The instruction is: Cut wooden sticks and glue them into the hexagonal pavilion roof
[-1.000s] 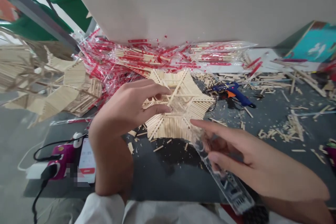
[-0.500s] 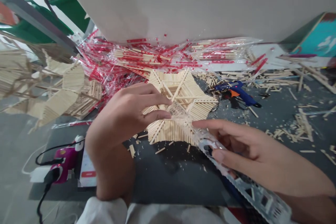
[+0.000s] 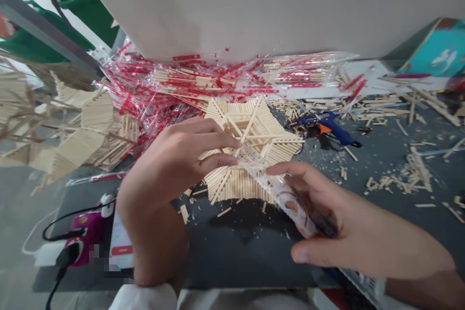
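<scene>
A clear plastic stencil ruler (image 3: 279, 193) with cut-outs slants over a star-shaped piece of pale wooden sticks (image 3: 240, 186). My left hand (image 3: 181, 155) pinches the ruler's far end between thumb and fingers, above the middle of the star. Around the ruler's lower stretch, my right hand (image 3: 337, 218) has its thumb and fingers spread apart, the index fingertip at the ruler's edge. A dark thing beside its fingers is too blurred to name. The palm hides part of the ruler.
Red-and-clear wrappers with sticks (image 3: 203, 77) pile along the back. A blue glue gun (image 3: 327, 126) lies right of the star among stick offcuts (image 3: 403, 179). Finished-looking stick shapes (image 3: 72, 131) stand left. A magenta power adapter (image 3: 87, 227) and a phone (image 3: 121, 242) sit front left.
My right thumb has come off the ruler, and that hand has opened and moved slightly along it. My left hand keeps its pinch. The view has shifted slightly.
</scene>
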### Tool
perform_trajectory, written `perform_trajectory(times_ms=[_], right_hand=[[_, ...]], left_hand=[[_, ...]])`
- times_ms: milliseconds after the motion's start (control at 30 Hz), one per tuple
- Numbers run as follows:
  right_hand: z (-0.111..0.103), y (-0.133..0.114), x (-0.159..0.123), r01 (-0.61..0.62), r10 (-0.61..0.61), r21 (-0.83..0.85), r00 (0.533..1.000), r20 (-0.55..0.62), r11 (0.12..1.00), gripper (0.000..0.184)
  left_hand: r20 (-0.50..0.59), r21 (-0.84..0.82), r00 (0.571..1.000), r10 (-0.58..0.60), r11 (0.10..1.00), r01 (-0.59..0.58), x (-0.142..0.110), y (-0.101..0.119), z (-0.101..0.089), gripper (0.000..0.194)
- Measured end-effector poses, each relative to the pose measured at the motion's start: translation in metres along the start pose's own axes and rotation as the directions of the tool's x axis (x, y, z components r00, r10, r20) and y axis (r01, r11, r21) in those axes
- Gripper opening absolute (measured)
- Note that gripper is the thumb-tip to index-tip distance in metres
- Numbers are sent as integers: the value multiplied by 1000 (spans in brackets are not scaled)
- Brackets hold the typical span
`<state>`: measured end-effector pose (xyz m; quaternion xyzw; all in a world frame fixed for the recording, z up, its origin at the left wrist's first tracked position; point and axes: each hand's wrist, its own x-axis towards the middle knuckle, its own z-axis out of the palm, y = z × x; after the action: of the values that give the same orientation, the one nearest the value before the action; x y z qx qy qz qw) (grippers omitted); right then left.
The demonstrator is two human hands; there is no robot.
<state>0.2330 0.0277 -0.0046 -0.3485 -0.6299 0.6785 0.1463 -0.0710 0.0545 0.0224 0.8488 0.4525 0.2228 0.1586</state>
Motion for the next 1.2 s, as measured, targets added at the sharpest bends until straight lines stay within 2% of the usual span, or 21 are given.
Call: perform_trajectory(times_ms=[100,233,333,400,567,967,1200], right_hand=[[6,-6,0,-136,134,102,991,24,985,71],[8,-14,1,-178,159,295,983,89,939,70],[7,-17,0,-246,217,342,969,120,907,72],[7,-19,-1,-270,247,318,962,113,909,70],[9,-18,-1,-207,195,196,978,78,959,66],[9,-17,-2,-196,180,191,979,98,962,63],[7,-17,-5,-205,194,132,977,92,970,58]], left_hand=[[-5,-6,1000,-6,1000,6,1,1,1,18],[-20,-37,1000,-17,999,16,2,3,1,18],[-26,-49,1000,-9,999,7,3,4,1,18],[-33,-50,999,0,999,-2,3,3,1,17],[-40,-95,999,2,995,-6,3,3,-1,11],[-18,-69,1000,-13,998,11,2,0,-2,14],[-52,-80,998,19,997,-23,6,3,1,11]])
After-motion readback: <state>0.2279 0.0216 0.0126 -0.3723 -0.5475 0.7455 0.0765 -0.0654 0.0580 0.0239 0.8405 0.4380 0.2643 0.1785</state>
